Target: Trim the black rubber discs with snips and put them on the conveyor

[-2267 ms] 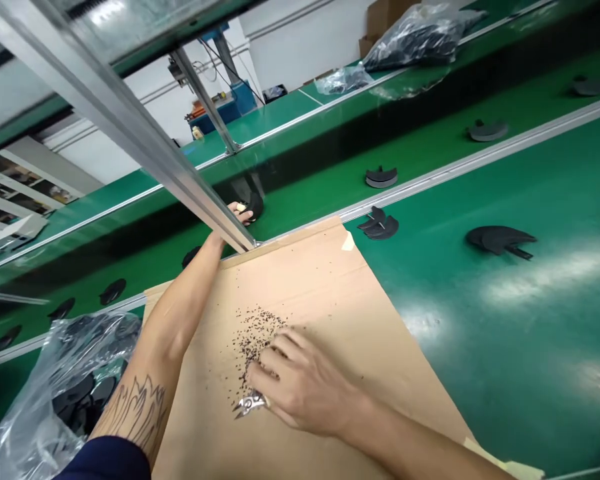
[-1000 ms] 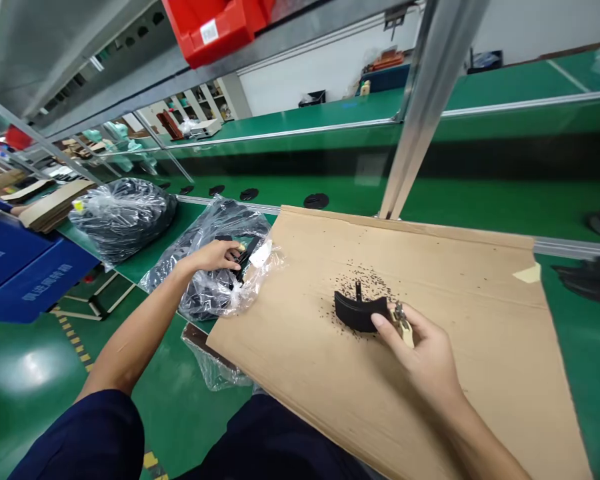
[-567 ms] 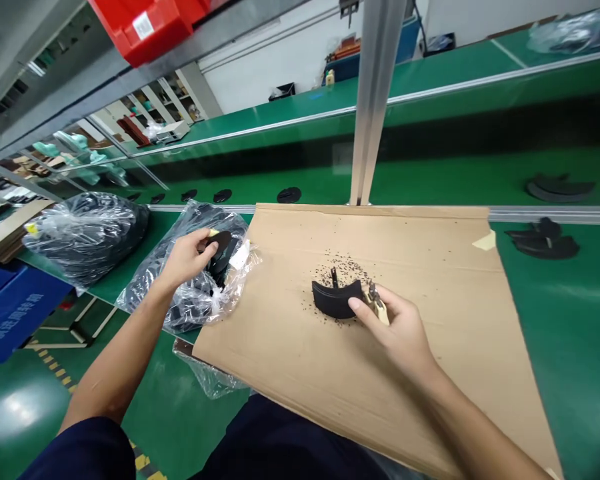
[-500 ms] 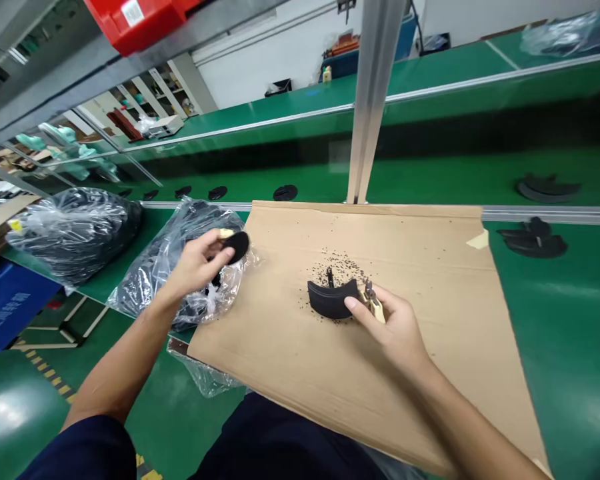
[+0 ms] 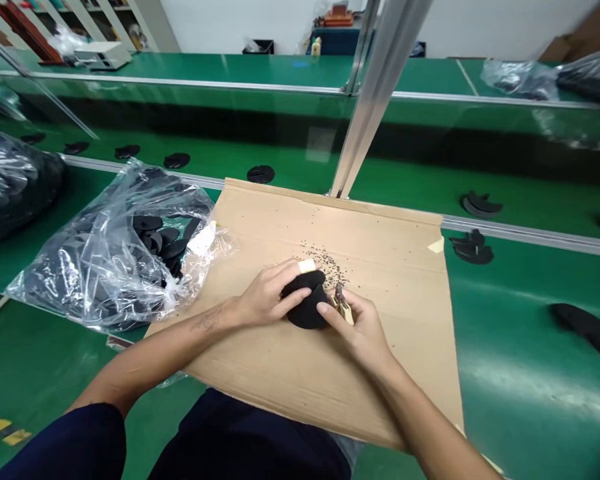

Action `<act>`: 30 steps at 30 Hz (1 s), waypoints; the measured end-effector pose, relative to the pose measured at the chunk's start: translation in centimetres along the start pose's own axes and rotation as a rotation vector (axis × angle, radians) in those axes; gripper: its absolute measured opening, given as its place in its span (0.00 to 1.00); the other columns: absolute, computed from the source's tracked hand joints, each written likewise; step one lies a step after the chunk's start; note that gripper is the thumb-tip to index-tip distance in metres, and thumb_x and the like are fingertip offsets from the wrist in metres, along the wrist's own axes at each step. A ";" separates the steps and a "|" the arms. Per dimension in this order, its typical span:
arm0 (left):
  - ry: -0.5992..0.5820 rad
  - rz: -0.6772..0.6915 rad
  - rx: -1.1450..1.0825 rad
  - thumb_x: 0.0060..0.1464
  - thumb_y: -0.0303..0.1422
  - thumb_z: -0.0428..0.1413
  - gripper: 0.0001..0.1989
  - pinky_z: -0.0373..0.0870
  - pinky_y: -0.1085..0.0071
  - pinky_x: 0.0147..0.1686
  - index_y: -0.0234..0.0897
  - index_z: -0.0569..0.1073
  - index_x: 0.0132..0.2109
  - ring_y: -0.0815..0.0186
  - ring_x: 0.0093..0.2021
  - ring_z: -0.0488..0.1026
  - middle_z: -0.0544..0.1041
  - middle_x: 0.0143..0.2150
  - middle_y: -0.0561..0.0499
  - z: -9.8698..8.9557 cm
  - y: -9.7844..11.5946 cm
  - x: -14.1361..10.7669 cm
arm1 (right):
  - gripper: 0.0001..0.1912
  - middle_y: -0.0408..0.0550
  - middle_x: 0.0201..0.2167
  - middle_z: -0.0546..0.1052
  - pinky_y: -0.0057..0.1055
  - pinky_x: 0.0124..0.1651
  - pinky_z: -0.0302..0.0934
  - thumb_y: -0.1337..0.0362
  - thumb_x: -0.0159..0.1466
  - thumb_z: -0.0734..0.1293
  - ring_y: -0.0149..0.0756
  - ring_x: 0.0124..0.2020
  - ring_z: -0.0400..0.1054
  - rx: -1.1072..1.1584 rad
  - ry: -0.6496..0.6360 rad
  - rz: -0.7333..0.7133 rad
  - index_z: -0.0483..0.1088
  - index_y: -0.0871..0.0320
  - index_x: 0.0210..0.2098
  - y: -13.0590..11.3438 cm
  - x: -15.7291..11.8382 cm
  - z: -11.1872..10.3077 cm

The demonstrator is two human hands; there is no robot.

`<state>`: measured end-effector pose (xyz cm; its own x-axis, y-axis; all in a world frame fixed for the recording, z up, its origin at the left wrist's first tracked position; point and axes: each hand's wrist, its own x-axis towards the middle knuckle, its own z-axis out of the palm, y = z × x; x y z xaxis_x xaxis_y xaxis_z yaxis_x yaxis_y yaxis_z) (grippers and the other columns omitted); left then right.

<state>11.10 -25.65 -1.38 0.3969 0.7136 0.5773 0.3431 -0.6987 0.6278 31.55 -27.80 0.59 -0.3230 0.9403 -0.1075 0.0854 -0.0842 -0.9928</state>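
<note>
My left hand (image 5: 273,293), one finger wrapped in a pale cover, is closed on a flat black disc (image 5: 296,283). Thumb and fingers of my right hand (image 5: 365,330) grip a black curved piece (image 5: 309,316), which meets the disc in front of me. Tucked into the same hand is a small pair of pliers (image 5: 343,305) with cream handles, jaws pointing away. Both pieces are over a cardboard sheet (image 5: 280,380). Black crumbs (image 5: 333,267) lie scattered just beyond my hands. How the two pieces touch is partly hidden by my fingers.
An open clear plastic bag (image 5: 95,260) full of black pieces lies left of the cardboard. Several black pieces (image 5: 261,175) sit in a row along the green conveyor; others (image 5: 473,247) rest on the right. A metal post (image 5: 365,127) rises behind the cardboard.
My left hand has carried the disc from beside the bag rightward to the curved piece in my right hand. The curved piece has turned. The view has shifted to the right.
</note>
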 end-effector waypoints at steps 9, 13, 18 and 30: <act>0.191 0.058 -0.036 0.64 0.28 0.58 0.14 0.76 0.73 0.39 0.35 0.74 0.55 0.69 0.38 0.77 0.81 0.41 0.48 -0.2 1.0 -0.9 | 0.21 0.39 0.22 0.61 0.29 0.31 0.58 0.47 0.62 0.71 0.30 0.25 0.54 -0.093 0.038 -0.030 0.64 0.55 0.25 -0.4 -0.1 0.1; 0.109 -0.067 -0.047 0.65 0.31 0.56 0.16 0.77 0.68 0.45 0.34 0.72 0.58 0.64 0.46 0.76 0.78 0.45 0.44 0.2 1.2 -1.1 | 0.19 0.40 0.24 0.64 0.29 0.30 0.59 0.48 0.63 0.71 0.30 0.26 0.56 -0.109 -0.007 -0.036 0.68 0.56 0.27 -0.3 -0.3 0.1; 0.049 -0.145 -0.053 0.67 0.34 0.54 0.15 0.75 0.63 0.54 0.34 0.72 0.57 0.60 0.53 0.74 0.76 0.51 0.41 0.4 0.8 -1.2 | 0.19 0.41 0.25 0.66 0.28 0.31 0.59 0.48 0.63 0.71 0.31 0.27 0.59 -0.102 -0.006 -0.022 0.69 0.57 0.28 0.2 -0.2 0.0; -0.040 -0.095 -0.081 0.69 0.31 0.50 0.14 0.77 0.67 0.47 0.34 0.69 0.58 0.63 0.46 0.77 0.78 0.45 0.43 0.5 0.7 -1.2 | 0.17 0.38 0.23 0.63 0.27 0.29 0.56 0.52 0.67 0.69 0.29 0.25 0.56 -0.139 -0.008 -0.094 0.65 0.56 0.27 0.4 -0.3 0.1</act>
<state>11.29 -26.99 -1.93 0.4004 0.7724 0.4931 0.3111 -0.6207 0.7197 31.56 -28.13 0.26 -0.3433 0.9391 -0.0152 0.1841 0.0514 -0.9816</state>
